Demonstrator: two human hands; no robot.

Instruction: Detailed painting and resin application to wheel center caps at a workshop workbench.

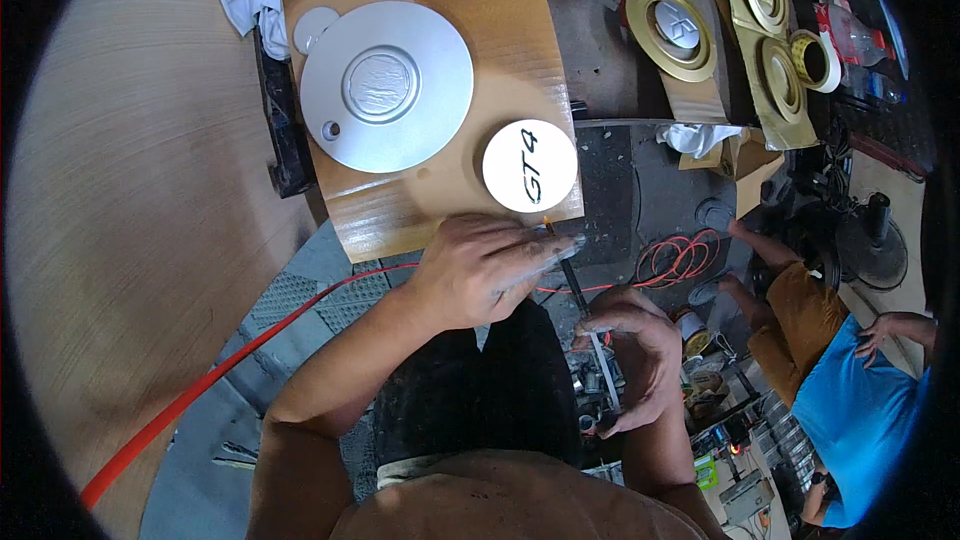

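My left hand (488, 268) is closed near the table's front edge, its fingers pinching the upper end of a slim dark stick (574, 285). The stick has a small orange tip and a pale lower half; whether it is a brush or a pen I cannot tell. Lower down, my right hand (640, 345) curls around the pale half, thumb near its bottom end. Pale smears mark my left fingers. Just beyond the tip, a white disc with black lettering (505, 168) lies on the brown board (375, 225). A larger silver wheel cap (430, 65) lies behind it.
Gold rings with silver caps (672, 30) sit on strips at the far right, beside a tape roll (815, 62). A red hose (215, 372) crosses under my left arm. Another person in a blue garment (850, 420) is at the right. A white cloth (250, 0) hangs far left.
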